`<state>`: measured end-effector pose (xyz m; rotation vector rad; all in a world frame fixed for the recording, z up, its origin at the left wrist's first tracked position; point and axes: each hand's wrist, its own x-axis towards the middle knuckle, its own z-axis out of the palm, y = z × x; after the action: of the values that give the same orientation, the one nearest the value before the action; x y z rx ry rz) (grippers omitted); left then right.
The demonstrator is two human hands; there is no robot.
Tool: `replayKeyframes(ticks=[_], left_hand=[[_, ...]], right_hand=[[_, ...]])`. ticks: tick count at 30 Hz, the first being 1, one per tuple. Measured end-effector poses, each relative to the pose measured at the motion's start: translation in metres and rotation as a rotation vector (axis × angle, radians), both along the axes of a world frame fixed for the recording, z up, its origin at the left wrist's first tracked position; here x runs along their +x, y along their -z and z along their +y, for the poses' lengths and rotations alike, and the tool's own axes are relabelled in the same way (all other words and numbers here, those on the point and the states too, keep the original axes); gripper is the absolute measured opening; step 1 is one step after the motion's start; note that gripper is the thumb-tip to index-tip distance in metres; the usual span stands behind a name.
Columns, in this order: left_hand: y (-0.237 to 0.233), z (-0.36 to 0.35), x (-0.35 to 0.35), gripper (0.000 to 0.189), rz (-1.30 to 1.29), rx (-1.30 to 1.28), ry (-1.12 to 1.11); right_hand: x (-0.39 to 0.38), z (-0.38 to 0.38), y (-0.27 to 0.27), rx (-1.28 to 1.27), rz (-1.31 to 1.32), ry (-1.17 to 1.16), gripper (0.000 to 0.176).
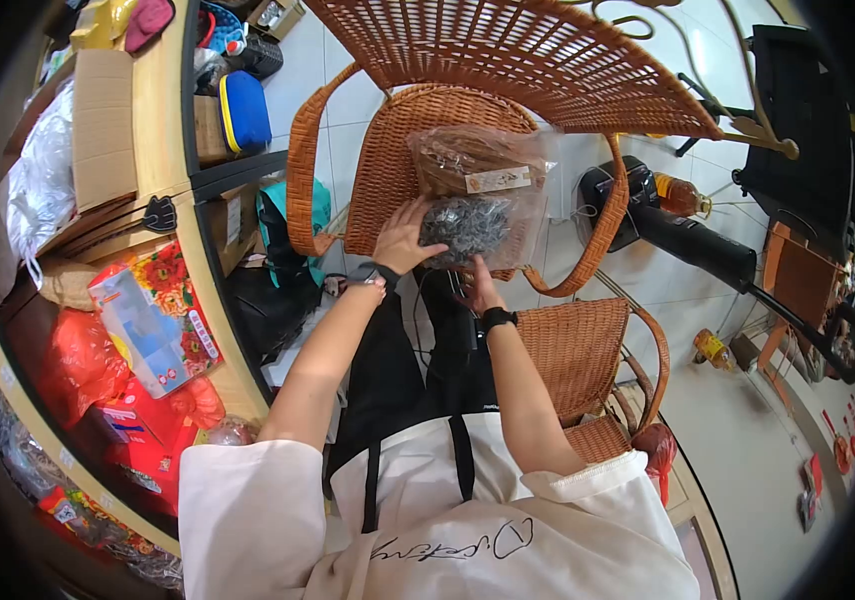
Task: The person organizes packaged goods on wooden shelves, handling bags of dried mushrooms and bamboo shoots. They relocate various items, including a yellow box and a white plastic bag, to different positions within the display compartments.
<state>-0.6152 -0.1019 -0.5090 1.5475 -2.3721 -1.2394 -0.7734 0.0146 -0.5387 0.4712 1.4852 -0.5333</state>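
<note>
Spreading the left hand over the left edge of a dark grey bundle, with fingers apart and thumb reaching across its near side: a wide grip, touching but not closed around anything. Bringing the right hand up to the near edge of the same bundle, with fingertips against the plastic; impossible to tell how far closed that grip is. Seen on the seat of a wicker chair: the clear bag, lying flat, with brown contents at its far end and a white label across them. Too crumpled and shiny to tell whether the bundle lies inside that bag or in another one.

Worn on the left wrist, a dark band; on the right wrist, a black watch. Placed near the right forearm, a second chair, also wicker. To the left, on shelves: a blue case with yellow trim, an open carton and a red bag. To the right, on the tiled floor: a bottle with a yellow label.
</note>
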Motion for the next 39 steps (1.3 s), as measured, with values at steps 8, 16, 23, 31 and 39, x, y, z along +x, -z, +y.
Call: replayKeyframes(ticks=[8, 16, 23, 31, 39], left_hand=[[0.018, -0.024, -0.044, 0.087, -0.304, 0.47, 0.199], [0.002, 0.033, 0.038, 0.06, 0.114, 0.433, 0.016], [-0.112, 0.106, 0.136, 0.06, 0.435, 0.371, -0.438], [-0.247, 0.149, 0.243, 0.063, 0.368, 0.203, -0.726], [-0.352, 0.17, 0.354, 0.058, 0.412, -0.265, -1.041]], right_hand=[[0.007, 0.022, 0.008, -0.189, -0.266, 0.699, 0.039], [-0.01, 0.088, 0.012, -0.361, -0.421, 0.294, 0.033], [0.021, 0.017, -0.121, -0.353, -0.43, -0.54, 0.056], [0.156, -0.067, -0.234, -0.686, -0.517, -0.966, 0.061], [0.332, -0.121, -0.392, -0.923, -0.332, -1.262, 0.06]])
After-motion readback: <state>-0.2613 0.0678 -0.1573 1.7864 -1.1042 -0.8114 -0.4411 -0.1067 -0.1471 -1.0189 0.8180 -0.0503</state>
